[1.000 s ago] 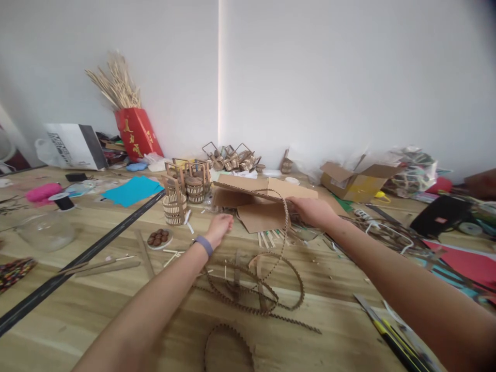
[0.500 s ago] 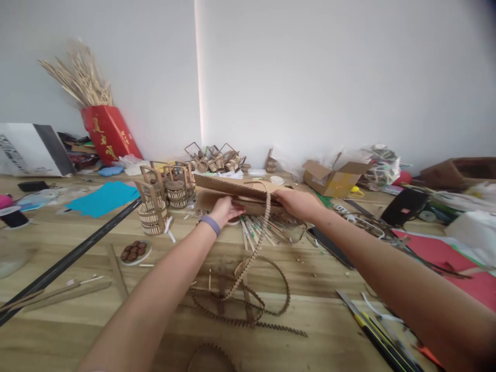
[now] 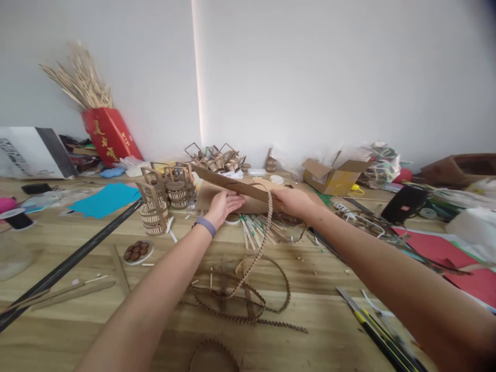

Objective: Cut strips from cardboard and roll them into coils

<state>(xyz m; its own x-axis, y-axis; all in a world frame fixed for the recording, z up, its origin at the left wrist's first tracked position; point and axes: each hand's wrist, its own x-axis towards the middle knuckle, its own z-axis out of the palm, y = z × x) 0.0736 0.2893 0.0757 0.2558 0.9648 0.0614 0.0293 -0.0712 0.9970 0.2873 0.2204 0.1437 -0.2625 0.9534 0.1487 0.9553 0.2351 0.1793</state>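
Observation:
My right hand (image 3: 293,202) is closed on the right end of a brown corrugated cardboard sheet (image 3: 232,182), which is tilted up over the table. Under its left part, my left hand (image 3: 225,206) lies open with fingers outstretched; whether they touch the cardboard I cannot tell. A ridged cardboard strip (image 3: 268,217) hangs from near my right hand and runs down into loose loops on the table. Behind my hands lies another piece of brown cardboard (image 3: 206,199), partly hidden. Below it, thin sticks with green marks (image 3: 251,231) are fanned out.
Small woven baskets (image 3: 153,214) stand to the left, near a dish of brown round pieces (image 3: 136,251). Blue sheets (image 3: 106,199) and a long black strip (image 3: 77,257) lie further left. A utility knife (image 3: 368,325) lies front right, below red paper (image 3: 437,253). An open carton (image 3: 337,175) stands behind.
The held cardboard has tipped more steeply, its left end higher. My left hand has shifted slightly left, its fingers more spread. The view has moved slightly.

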